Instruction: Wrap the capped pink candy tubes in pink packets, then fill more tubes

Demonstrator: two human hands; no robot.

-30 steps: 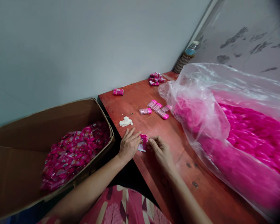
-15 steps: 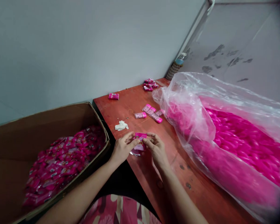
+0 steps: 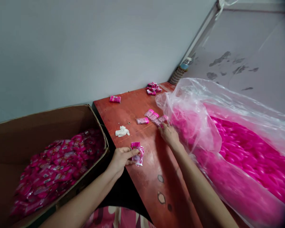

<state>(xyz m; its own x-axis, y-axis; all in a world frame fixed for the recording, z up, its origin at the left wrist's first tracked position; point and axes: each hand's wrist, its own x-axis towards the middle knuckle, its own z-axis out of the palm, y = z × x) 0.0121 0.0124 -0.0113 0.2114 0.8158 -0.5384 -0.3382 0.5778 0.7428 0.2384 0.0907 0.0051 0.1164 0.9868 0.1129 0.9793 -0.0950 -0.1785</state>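
My left hand [image 3: 120, 161] pinches several flat, clear-fronted pink printed packets [image 3: 139, 157] between thumb and fingers, over the table's near left edge. Farther right, my right hand [image 3: 170, 135] has its fingertips closed on the pink end of a small pink-capped case [image 3: 156, 122]; the fingers partly hide that end. The cases look clear, with pale dotted contents. Close by lie more of them, among them a single case [image 3: 142, 121] to the left and a case [image 3: 149, 113] at the back of the cluster.
On the left stands a cardboard box [image 3: 98, 122] with many filled pink packets [image 3: 59, 167]. A large clear bag of pink plastic pieces [image 3: 242, 152] covers the right side. The red table [image 3: 133, 136] also holds a white crumpled scrap [image 3: 122, 131], packet bundles [image 3: 115, 99] and a bottle [image 3: 179, 72].
My right hand has let go of the packets and moved right and forward to the cases. My left hand keeps the packets, slightly lower and farther left.
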